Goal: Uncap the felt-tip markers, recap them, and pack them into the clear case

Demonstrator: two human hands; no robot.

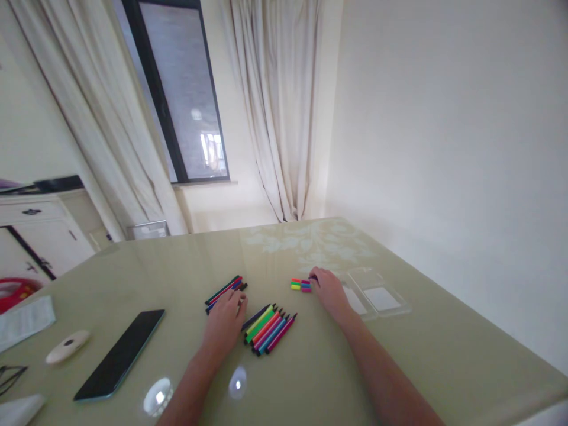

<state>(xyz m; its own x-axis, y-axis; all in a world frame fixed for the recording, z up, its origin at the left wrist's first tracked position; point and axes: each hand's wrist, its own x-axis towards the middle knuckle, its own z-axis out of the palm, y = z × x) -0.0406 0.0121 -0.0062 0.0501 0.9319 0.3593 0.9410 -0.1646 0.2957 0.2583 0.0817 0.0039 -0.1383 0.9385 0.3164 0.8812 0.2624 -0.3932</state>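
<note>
The right hand (329, 290) has its fingertips bunched at a dark cap (313, 277); whether the grip pinches it or only touches it, I cannot tell. A light pinch on the cap's sides suits best, since the small coloured caps (296, 284) lie close at 9 o'clock and a stray fingertip could knock them askew. The left hand (225, 313) curls over the dark pens (224, 290), which point to about 2 o'clock; its fingertips are partly hidden, so its hold cannot be told. Keeping that palm light should stop them rolling. Between the hands, towards 6 o'clock, bright pens (267, 329) lie side by side on the table (319, 378), dark tips towards 1 o'clock. The right wrist wants care: a clear case (406, 307) sits just beside it at 3 o'clock.
</note>
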